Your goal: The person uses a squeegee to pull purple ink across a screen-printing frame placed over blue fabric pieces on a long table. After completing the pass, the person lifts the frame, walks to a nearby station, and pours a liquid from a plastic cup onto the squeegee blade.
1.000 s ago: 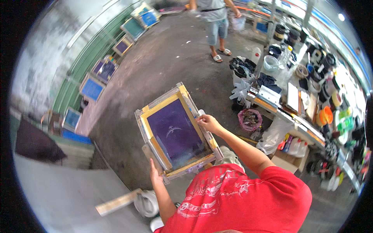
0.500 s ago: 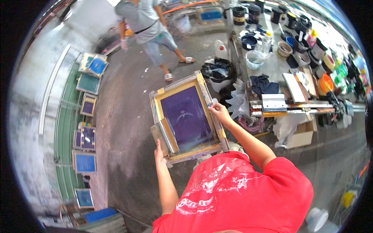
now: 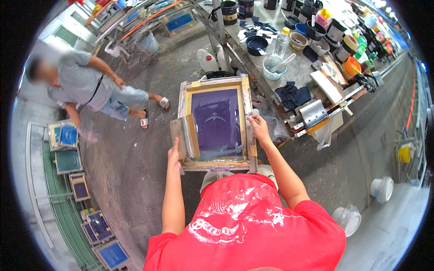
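Round it swung! The purple-meshed screen (image 3: pixel 216 131) sat between both hands' fingers, the bench (image 3: pixel 302 72) now beyond the right ones; the carry seemed steady. Right hand (image 3: pixel 258 128) clamped its rim; left hand (image 3: pixel 174 156) thumbed the flat scraper (image 3: pixel 184 137), fingers hidden, closure unclear.

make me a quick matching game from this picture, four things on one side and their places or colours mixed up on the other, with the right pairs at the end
Things
1. framed screen
2. right hand
3. clear bottle
4. co-worker

Places and colours
A. yellow-capped, standing on the table
B. in a grey top, toward the left of the picture
C. purple, with a wooden-looking border
D. at the right edge of the thing being held

Right pairs: 1-C, 2-D, 3-A, 4-B
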A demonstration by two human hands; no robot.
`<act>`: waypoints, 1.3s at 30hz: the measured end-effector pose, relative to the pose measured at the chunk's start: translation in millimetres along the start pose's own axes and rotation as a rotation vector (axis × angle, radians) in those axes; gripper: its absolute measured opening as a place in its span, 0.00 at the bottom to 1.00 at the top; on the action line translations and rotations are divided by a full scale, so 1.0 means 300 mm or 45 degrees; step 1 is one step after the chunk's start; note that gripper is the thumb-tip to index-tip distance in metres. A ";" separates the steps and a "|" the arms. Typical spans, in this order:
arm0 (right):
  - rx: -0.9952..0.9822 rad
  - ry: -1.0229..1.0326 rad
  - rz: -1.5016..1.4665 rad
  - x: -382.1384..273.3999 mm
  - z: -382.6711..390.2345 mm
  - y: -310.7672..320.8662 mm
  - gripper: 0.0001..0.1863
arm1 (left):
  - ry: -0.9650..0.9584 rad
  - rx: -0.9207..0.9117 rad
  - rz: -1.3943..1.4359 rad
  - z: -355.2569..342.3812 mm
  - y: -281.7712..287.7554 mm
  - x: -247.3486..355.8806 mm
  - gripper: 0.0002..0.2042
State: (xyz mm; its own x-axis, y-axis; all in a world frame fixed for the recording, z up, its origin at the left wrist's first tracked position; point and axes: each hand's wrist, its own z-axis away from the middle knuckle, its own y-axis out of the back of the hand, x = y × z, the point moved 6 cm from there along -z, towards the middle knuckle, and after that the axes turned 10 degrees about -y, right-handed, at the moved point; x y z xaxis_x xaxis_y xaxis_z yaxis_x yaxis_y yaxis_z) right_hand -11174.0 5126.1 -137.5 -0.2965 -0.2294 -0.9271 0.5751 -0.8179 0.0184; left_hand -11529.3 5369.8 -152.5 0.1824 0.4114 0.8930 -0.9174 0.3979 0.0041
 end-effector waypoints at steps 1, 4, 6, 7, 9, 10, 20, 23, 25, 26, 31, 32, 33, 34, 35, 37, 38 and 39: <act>0.071 -0.013 0.030 0.024 0.002 -0.030 0.14 | 0.010 -0.035 -0.072 -0.077 0.023 0.033 0.44; 0.277 0.011 0.091 0.083 -0.035 -0.086 0.16 | -0.084 -0.089 -0.276 -0.265 0.023 0.170 0.43; 0.331 0.064 -0.054 0.091 -0.088 -0.144 0.14 | -0.169 -0.163 -0.266 -0.400 -0.017 0.305 0.43; 0.309 0.006 -0.109 0.103 -0.048 -0.174 0.13 | -0.112 -0.239 -0.223 -0.423 -0.001 0.287 0.43; 0.363 0.009 -0.103 0.041 -0.095 -0.205 0.12 | -0.064 -0.354 -0.179 -0.525 -0.013 0.302 0.42; 0.416 0.047 -0.050 0.016 -0.102 -0.227 0.12 | -0.040 -0.369 -0.153 -0.571 -0.013 0.292 0.42; 0.619 -0.012 0.428 -0.014 -0.273 -0.253 0.19 | 0.132 -0.533 -0.018 -0.860 -0.136 0.275 0.41; 0.759 0.067 0.596 -0.014 -0.296 -0.185 0.24 | 0.140 -0.537 -0.080 -0.873 -0.211 0.246 0.39; 0.697 0.010 0.398 -0.011 -0.306 -0.180 0.25 | 0.160 -0.579 -0.049 -0.909 -0.218 0.220 0.39; 0.704 -0.024 0.325 -0.021 -0.304 -0.175 0.25 | 0.173 -0.606 -0.029 -0.914 -0.238 0.214 0.39; 0.606 -0.248 -0.323 0.098 -0.230 -0.096 0.28 | 0.206 -0.689 0.068 -0.932 -0.303 0.143 0.39; 0.641 -0.368 -0.365 0.087 -0.198 -0.120 0.29 | 0.197 -0.656 0.060 -0.956 -0.288 0.143 0.39; 0.680 -0.360 -0.474 0.085 -0.154 -0.128 0.23 | 0.201 -0.630 0.050 -0.971 -0.290 0.137 0.39; 0.728 -0.361 -0.585 0.105 -0.104 -0.130 0.18 | 0.210 -0.651 0.049 -0.980 -0.307 0.121 0.40; 0.446 -0.294 -0.922 0.153 -0.067 -0.104 0.13 | 0.222 -0.691 0.052 -0.980 -0.346 0.101 0.40; -0.133 -0.134 -1.567 0.281 0.095 -0.020 0.08 | 0.242 -0.747 0.030 -0.974 -0.412 0.034 0.40; 0.202 -0.283 -1.743 0.188 0.113 -0.150 0.09 | 0.194 -0.636 -0.020 -1.060 -0.320 0.051 0.41; 0.255 -0.274 -1.881 0.127 0.167 -0.189 0.09 | 0.243 -0.637 -0.025 -1.072 -0.317 0.052 0.41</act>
State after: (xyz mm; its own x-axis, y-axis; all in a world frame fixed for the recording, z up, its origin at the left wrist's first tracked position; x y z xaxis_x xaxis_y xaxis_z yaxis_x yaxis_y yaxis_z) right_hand -11256.2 5137.2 -155.1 -0.6130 0.7854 -0.0858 -0.4380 -0.4282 -0.7905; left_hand -11325.4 5602.1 -283.9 0.3017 0.5229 0.7972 -0.6411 0.7302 -0.2363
